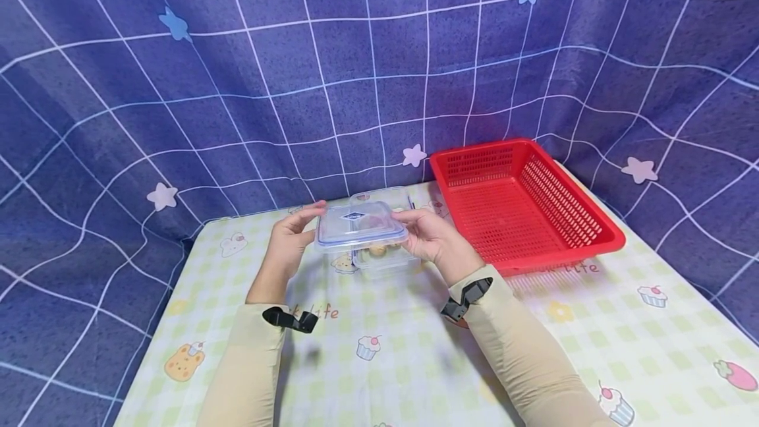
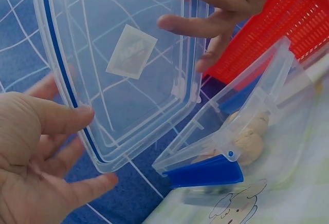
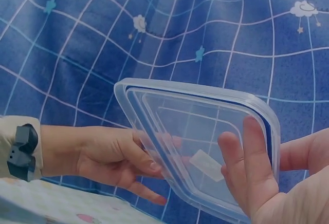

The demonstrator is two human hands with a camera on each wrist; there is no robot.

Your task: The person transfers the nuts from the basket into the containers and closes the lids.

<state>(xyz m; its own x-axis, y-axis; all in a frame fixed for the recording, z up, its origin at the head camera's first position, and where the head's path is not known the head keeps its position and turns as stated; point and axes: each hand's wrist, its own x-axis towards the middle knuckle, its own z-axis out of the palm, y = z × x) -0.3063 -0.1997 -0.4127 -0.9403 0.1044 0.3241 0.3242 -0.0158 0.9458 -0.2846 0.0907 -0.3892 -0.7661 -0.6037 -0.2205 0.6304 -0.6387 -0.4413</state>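
Note:
Both hands hold a clear plastic lid (image 1: 360,224) with a blue seal and a small label, raised over the table. My left hand (image 1: 287,246) pinches its left edge between thumb and fingers. On the opposite edge, my right hand (image 1: 431,240) grips it, several fingers lying under the lid in the right wrist view. Below and behind the lid stands a clear container (image 2: 272,88) with blue side clips. Several round, light-brown things (image 2: 250,139) lie inside it; their kind is hard to tell through the plastic. In the head view the lid hides part of the container.
A red perforated basket (image 1: 504,216) stands to the right of the container, near the back of the table. The table has a green-checked cloth (image 1: 332,361) with printed cartoons. A blue gridded curtain (image 1: 267,84) hangs behind and at the sides.

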